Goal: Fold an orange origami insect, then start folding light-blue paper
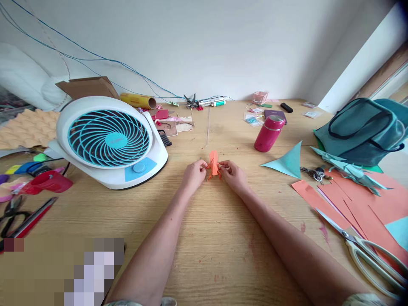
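Observation:
A small orange folded-paper figure, with thin legs like an insect, is between my two hands at the middle of the table. My left hand pinches its left side, thumb and forefinger closed on a thin leg. On the other side my right hand is closed in a pinch on a right leg. The fingertips partly cover the legs. To the right lies a blue-green folded paper triangle, and beyond it a larger blue-green folded-paper insect.
A white and blue fan stands at the left. At the right are a magenta bottle, large scissors, orange paper sheets and a teal bag. A red cup sits far left.

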`<act>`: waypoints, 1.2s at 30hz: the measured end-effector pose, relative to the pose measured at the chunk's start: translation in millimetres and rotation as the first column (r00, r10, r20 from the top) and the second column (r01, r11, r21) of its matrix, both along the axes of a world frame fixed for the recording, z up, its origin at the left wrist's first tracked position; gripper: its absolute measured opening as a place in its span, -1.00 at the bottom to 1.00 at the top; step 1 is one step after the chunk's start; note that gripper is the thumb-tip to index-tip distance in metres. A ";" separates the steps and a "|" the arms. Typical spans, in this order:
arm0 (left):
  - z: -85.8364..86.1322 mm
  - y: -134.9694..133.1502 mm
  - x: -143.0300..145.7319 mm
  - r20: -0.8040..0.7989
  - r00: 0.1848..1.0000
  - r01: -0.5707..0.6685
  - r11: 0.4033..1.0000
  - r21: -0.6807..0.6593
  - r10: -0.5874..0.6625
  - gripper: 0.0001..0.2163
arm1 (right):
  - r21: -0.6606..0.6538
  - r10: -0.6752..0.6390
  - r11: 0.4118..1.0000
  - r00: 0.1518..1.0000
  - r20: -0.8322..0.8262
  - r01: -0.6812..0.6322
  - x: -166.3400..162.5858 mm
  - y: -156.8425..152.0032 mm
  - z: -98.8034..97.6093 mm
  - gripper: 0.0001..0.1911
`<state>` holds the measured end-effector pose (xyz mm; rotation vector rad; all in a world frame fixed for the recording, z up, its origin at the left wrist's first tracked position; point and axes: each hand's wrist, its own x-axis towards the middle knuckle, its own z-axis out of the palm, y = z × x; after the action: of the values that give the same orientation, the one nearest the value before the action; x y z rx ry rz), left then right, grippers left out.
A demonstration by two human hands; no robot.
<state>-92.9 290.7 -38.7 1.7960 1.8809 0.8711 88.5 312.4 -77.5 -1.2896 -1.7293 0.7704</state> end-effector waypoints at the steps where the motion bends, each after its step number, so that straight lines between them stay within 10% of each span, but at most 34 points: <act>1: 0.6 0.1 0.0 -0.005 1.000 0.004 1.000 -0.001 -0.004 -0.75 | -0.001 -0.001 1.000 1.000 0.004 0.001 0.1 -0.2 0.4 -0.78; 36: -7.1 5.1 1.5 0.265 0.958 -0.056 0.981 -0.186 0.105 -0.88 | 0.005 0.002 1.000 1.000 -0.009 -0.002 0.0 -3.3 4.5 -0.77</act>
<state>-91.4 295.7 -45.8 1.4231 1.7992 0.8993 88.5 309.1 -73.0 -1.2795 -1.7247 0.7714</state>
